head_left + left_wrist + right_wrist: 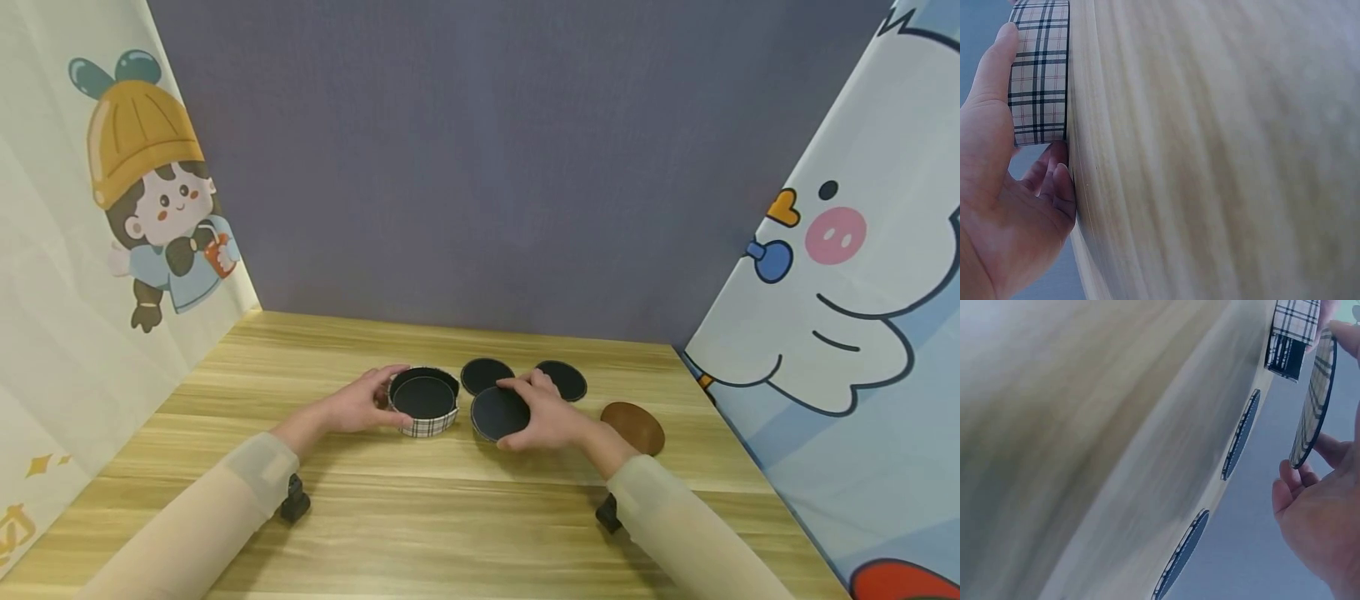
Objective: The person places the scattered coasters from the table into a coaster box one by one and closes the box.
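My left hand [366,402] holds a round plaid coaster holder [429,427] with a black inside, its thumb on the near side and fingers around the back. In the left wrist view the plaid wall [1038,75] of the holder stands on the table between thumb and fingers. My right hand [550,418] pinches a round coaster [498,414] by its edges, just right of the holder. Its upper face is black; the right wrist view shows its plaid underside [1315,403], raised off the table. A notch opens in the holder's right side.
Two more black coasters lie flat behind the right hand, one near the holder [484,375] and one farther right [567,382]. A brown oval piece [637,427] lies by the right wrist. The wooden table [450,533] meets a grey panel [480,167] at the back.
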Available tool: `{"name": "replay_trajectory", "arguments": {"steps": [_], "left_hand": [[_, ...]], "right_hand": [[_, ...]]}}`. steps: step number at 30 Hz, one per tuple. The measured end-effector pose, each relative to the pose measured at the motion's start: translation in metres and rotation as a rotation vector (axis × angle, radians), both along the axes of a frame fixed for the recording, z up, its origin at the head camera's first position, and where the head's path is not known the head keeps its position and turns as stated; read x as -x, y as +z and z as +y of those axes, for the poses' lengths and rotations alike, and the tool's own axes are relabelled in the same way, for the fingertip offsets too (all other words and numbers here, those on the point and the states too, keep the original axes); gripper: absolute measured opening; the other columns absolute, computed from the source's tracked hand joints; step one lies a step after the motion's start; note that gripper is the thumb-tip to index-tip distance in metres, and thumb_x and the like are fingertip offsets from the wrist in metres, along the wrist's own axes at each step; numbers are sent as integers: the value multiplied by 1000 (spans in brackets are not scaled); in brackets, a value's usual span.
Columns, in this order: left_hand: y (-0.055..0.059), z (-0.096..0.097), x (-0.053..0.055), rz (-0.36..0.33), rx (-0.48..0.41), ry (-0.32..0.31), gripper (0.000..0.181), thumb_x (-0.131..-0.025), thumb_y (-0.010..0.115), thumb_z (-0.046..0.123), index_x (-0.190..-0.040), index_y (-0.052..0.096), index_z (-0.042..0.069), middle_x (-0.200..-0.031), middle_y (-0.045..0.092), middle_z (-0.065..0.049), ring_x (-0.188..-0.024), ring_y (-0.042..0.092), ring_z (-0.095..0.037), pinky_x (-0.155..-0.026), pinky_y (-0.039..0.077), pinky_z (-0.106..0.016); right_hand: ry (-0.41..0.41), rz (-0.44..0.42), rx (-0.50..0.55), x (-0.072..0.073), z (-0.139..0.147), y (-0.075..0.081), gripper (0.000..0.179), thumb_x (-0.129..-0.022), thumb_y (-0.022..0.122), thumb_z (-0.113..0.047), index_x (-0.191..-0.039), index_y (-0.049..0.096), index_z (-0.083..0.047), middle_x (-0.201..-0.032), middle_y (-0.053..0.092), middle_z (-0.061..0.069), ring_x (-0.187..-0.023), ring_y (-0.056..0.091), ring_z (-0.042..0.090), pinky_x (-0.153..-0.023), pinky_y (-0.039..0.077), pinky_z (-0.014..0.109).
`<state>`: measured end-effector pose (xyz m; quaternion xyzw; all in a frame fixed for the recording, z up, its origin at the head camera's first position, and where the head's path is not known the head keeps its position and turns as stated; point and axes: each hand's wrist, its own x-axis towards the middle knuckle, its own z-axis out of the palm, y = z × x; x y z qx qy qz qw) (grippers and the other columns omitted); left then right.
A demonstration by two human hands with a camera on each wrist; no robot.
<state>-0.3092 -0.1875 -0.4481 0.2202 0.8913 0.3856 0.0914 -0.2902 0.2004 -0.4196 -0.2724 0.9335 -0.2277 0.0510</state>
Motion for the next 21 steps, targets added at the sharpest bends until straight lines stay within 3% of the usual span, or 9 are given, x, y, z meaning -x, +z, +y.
{"name": "replay_trajectory", "arguments": {"steps": [8,15,21], "left_hand": [[-2,-2,2,-4,-1,4,111,-88,94,43,-173,29,12,-142,52,-28,-120,65,-32,-108,53,-59],[-3,-2,2,-6,-4,3,112,-88,94,44,-173,29,13,-145,50,-30,-123,65,-35,-109,52,-62],[-2,-1,1,-3,4,2,111,-89,93,45,-174,29,13,-145,50,-29,-123,64,-34,-109,52,-60]], "right_hand": [[-19,-7,7,7,-14,6,104,-77,91,-55,-166,48,-22,-151,44,13,-130,42,34,-103,43,58],[-14,-16,17,13,-29,10,103,-80,90,-54,-167,47,-21,-143,45,10,-124,41,30,-103,37,53],[-13,-8,25,20,-42,11,102,-80,89,-54,-167,46,-22,-141,44,9,-127,41,31,-104,40,54]]}}
